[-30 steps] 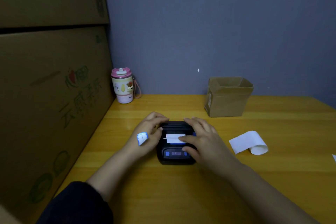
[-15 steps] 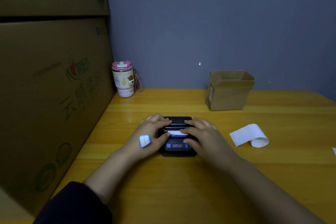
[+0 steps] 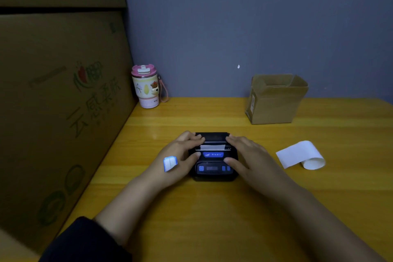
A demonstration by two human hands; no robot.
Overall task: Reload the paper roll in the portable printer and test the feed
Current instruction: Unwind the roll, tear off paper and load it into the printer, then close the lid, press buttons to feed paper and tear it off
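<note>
A small black portable printer [image 3: 213, 169] with blue buttons sits on the yellow wooden table [image 3: 212, 223]. Its lid is down, and a short white paper strip [image 3: 212, 147] sticks out of the slot. My left hand [image 3: 180, 154] rests on the printer's left side, fingers flat on the lid and thumb on the front panel. My right hand [image 3: 248, 155] mirrors it on the right side. To the right, a loose white paper roll [image 3: 303, 155] lies partly unrolled on the table.
A white and blue sticker [image 3: 170, 163] sits on the back of my left hand. Large cardboard boxes [image 3: 63, 95] wall off the left side. A pink-lidded cup [image 3: 145, 87] stands at the back left, and a small open cardboard box [image 3: 274, 102] at the back right.
The printer lid has come down over the paper, leaving only a short strip showing. My right fingers moved off the paper to the lid's right side, and both thumbs now lie on the front panel.
</note>
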